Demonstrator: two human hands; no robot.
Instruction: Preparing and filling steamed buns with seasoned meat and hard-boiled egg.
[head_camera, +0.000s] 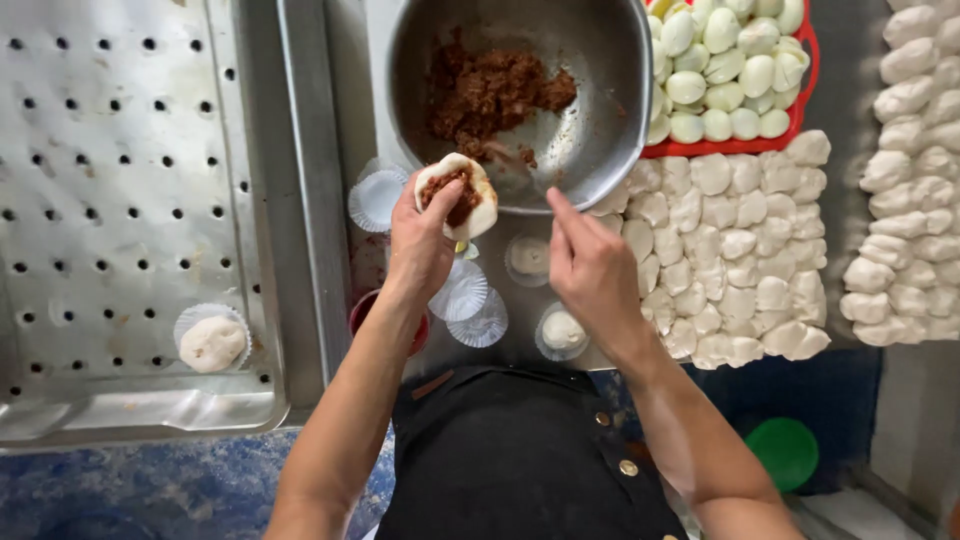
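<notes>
A: Left hand (420, 240) status?

B: Closed loosely around a flat round of dough (458, 195), cupped in the fingers, thumb on the near edge. Brown meat filling (455, 192) is seen in the middle of the dough. The dough is held just over the near rim of the steel bowl (590, 90), at about 7 o'clock of it.

A: Right hand (590, 270)?

B: Fingers are drawn together, tips pointed toward the bowl rim at about 6 o'clock. A thin utensil seems to be pinched there and reaches into the bowl, but it is blurred; what it is cannot be told for certain.

A: Bowl contents?

B: A heap of the same brown filling is piled at the bowl's 10 o'clock side; the rest of the bowl is smeared metal.

A: Surroundings?

B: Paper cups (470, 300) are scattered below the hands, some holding small dough pieces. A block of cut dough lumps (740, 260) is laid out at 3 o'clock of the right hand, with more dough rows (910, 180) at the far right. A red tray of peeled eggs (725, 60) is set at 3 o'clock of the bowl. A perforated steel tray (120, 200) lies at 9 o'clock of the left hand; one finished bun in a paper cup (212, 342) is placed at its near right corner. A green lid (785, 452) is seen at 5 o'clock of the right hand.
</notes>
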